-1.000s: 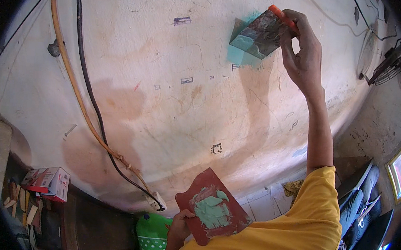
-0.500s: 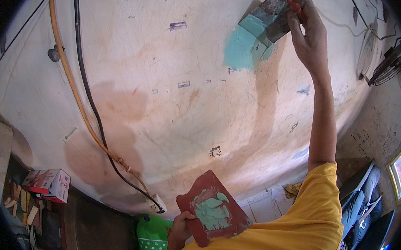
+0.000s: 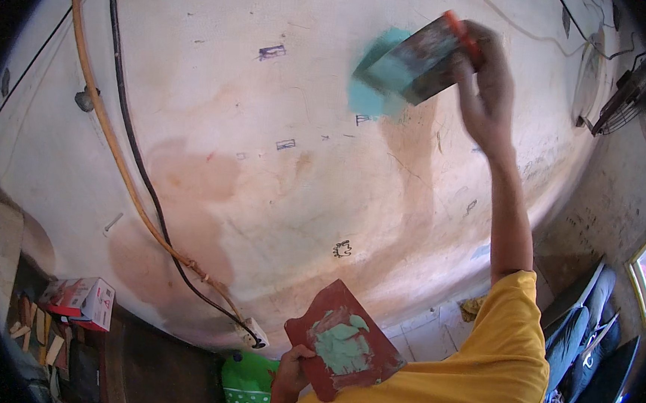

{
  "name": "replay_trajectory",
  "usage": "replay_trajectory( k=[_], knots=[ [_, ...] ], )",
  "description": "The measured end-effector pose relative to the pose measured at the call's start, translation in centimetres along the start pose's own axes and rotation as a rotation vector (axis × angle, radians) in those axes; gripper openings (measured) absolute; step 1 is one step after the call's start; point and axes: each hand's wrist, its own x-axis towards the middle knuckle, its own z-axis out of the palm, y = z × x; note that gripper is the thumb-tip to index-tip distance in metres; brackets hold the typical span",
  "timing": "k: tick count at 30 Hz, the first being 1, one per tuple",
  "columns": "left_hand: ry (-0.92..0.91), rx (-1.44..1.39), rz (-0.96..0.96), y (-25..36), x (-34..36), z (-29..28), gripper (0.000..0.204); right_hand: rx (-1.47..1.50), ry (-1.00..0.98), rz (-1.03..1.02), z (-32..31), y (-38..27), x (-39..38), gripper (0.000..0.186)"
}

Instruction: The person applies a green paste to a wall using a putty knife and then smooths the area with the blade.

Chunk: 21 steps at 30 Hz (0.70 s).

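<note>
My right hand (image 3: 485, 85) is raised against the pale wall (image 3: 279, 191), its fingers closed round the orange handle of a wide trowel (image 3: 423, 59). Turquoise putty smears the lower left of the blade, which is blurred by motion. Behind and below it, a turquoise patch (image 3: 367, 100) of putty coats the wall. Low down near my body, my left hand (image 3: 294, 368) grips the edge of a dark red board (image 3: 368, 354). A lump of turquoise putty (image 3: 343, 341) lies spread on that board.
A brown hose (image 3: 126, 176) and a black cable (image 3: 130, 124) run down the wall to a socket (image 3: 256, 333). At lower left stand a red and white box (image 3: 87, 301), wood scraps and a green dotted bag (image 3: 249, 383). A fan (image 3: 622, 102) hangs at right; jeans (image 3: 582, 347) drape below it.
My right hand and the trowel have moved down and slightly left over the turquoise patch. More of the patch's upper edge shows. My left hand and the board stay nearly still.
</note>
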Motion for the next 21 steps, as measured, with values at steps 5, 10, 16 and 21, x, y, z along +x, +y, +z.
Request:
replay_trajectory(
  k=[5, 10, 16, 21],
  knots=[
    [0.132, 0.023, 0.11, 0.0, -0.5, 4.0, 0.035, -0.133, -0.092, -0.071, 1.6, -1.2, -0.8, 0.033],
    [0.106, 0.11, 0.125, 0.0, -1.2, 3.9, 0.03, -0.112, -0.003, -0.027, 0.9, 0.4, 1.2, 0.029],
    [0.09, 0.059, 0.094, -0.2, -0.7, 3.5, 0.027, -0.094, 0.183, 0.164, -0.8, 2.7, 3.3, 0.026],
    [-0.051, 0.013, 0.027, -0.4, 0.4, 0.5, 0.046, 0.213, 0.173, 0.168, -3.1, 5.1, 0.7, 0.029]
  ],
)
